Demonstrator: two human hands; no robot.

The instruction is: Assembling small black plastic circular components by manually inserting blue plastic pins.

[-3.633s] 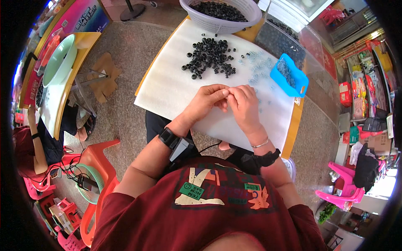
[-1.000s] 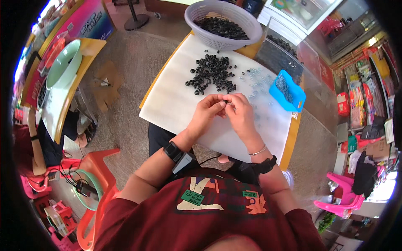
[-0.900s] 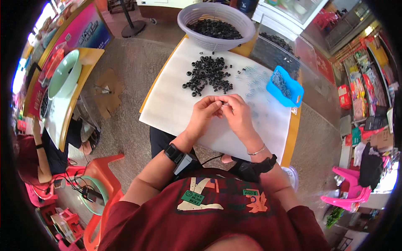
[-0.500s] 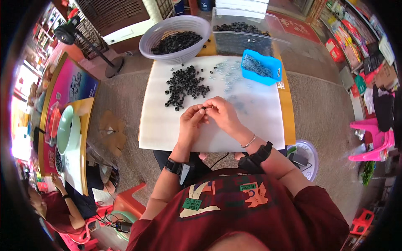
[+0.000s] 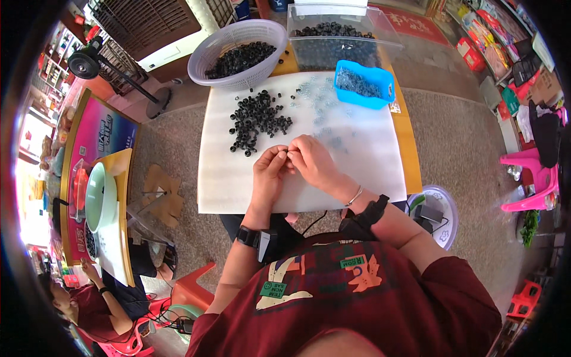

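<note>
My left hand (image 5: pixel 270 169) and my right hand (image 5: pixel 313 162) meet fingertip to fingertip over the near half of a white work sheet (image 5: pixel 369 172). My left fingers pinch a small black round part (image 5: pixel 288 150), now mostly covered by the fingertips. Thumb and forefinger of my right hand are closed against the same spot; whatever they hold is too small to make out. Just beyond my left hand lies a loose pile of small black round parts (image 5: pixel 256 122). Tiny clear pieces (image 5: pixel 324 107) are scattered farther right, beyond my right hand.
At the sheet's far side stand a pale lilac basket (image 5: pixel 270 59) of black parts, a clear bin (image 5: pixel 303 56) with more, and a blue tub (image 5: pixel 380 101) of clear pieces. Another person (image 5: pixel 98 303) sits at a table with a green basin (image 5: pixel 101 202) on the left.
The black part between my fingertips has become mostly covered as my fingers closed together. My hands stay at nearly the same place over the sheet; the whole view has shifted slightly.
</note>
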